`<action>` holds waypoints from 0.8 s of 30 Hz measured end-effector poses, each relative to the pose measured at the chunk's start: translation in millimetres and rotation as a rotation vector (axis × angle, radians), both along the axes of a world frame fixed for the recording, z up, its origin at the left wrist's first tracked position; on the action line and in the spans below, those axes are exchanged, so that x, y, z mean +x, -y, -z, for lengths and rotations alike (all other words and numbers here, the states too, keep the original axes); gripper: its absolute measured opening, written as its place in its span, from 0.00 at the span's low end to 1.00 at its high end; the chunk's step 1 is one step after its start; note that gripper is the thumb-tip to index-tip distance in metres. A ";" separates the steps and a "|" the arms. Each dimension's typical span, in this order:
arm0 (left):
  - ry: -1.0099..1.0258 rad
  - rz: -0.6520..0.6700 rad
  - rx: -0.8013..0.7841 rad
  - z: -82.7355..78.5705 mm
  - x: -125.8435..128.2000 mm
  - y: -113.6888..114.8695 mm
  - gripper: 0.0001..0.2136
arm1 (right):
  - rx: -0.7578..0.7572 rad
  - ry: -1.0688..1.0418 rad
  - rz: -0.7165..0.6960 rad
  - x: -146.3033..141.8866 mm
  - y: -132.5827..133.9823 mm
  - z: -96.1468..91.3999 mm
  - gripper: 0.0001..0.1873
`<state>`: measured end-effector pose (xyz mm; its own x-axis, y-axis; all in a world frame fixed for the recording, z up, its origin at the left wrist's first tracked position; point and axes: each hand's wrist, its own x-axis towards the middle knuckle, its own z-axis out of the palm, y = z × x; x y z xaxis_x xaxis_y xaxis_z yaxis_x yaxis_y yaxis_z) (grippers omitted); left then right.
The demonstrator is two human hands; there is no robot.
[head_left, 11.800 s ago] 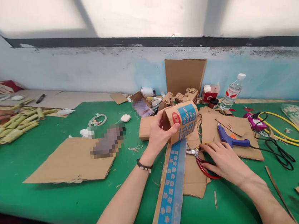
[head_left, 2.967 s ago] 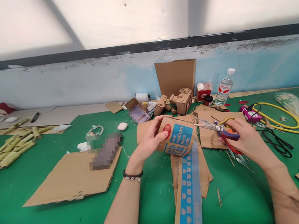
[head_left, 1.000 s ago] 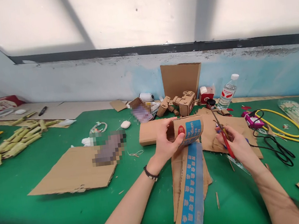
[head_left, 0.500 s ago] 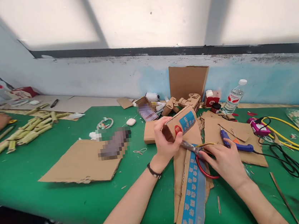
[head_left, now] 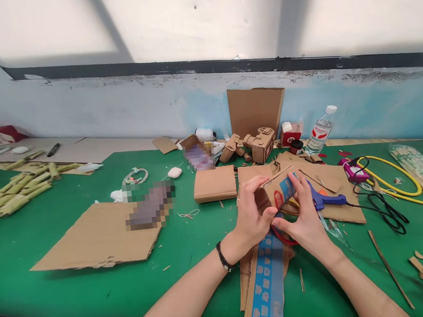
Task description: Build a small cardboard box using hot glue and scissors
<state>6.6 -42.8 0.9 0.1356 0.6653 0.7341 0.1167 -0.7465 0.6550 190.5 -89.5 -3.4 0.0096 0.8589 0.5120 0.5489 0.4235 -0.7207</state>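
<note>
Head view: I grasp a curved, printed cardboard piece (head_left: 282,191) between both hands above a green table (head_left: 196,292). My left hand (head_left: 251,212) clasps its left end, thumb pressed to the lower edge; my right hand (head_left: 310,221) grips the opposite end, fingers bent over the far side and thumb close to the left one. The piece is tilted in the air, just above the upper end of a blue-printed strip (head_left: 265,279) of cardboard. Below my thumbs shows a red loop (head_left: 283,239), apparently a scissors handle; whether my right hand also carries it, I cannot tell, since my fingers cover the rest.

The step in hand looks like bending or squaring up the piece, with neither hand free. A next move, in my judgement, calls for an even squeeze that does not crush the curve; any cutting would need my right hand to let go while my left bears the piece alone. To the right, a blue glue gun (head_left: 327,200) lies on flat cardboard (head_left: 351,216), near my right hand.
</note>
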 end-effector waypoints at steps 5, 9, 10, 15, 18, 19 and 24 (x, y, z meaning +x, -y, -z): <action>-0.016 0.147 0.004 -8.4 -3.2 0.8 0.23 | 0.005 -0.039 0.042 12.8 1.4 -7.0 0.55; 0.035 0.295 -0.085 -17.8 -11.7 -10.1 0.17 | 0.054 -0.074 -0.007 14.7 5.2 -10.4 0.41; 0.044 0.349 -0.109 -20.2 -14.4 -12.9 0.17 | 0.080 -0.090 -0.033 14.5 5.8 -10.8 0.37; 0.021 0.616 -0.244 -27.9 -23.9 -18.5 0.38 | 0.181 -0.161 -0.180 14.5 7.2 -11.3 0.32; 0.000 0.658 -0.282 -28.8 -23.8 -16.6 0.44 | 0.186 -0.165 -0.216 14.9 8.1 -11.9 0.32; 0.002 0.657 -0.281 -28.4 -23.2 -16.0 0.45 | 0.186 -0.165 -0.220 14.9 8.5 -12.3 0.32; 0.011 0.621 -0.282 -23.3 -21.8 -14.7 0.44 | 0.201 -0.142 -0.230 14.7 10.6 -16.2 0.31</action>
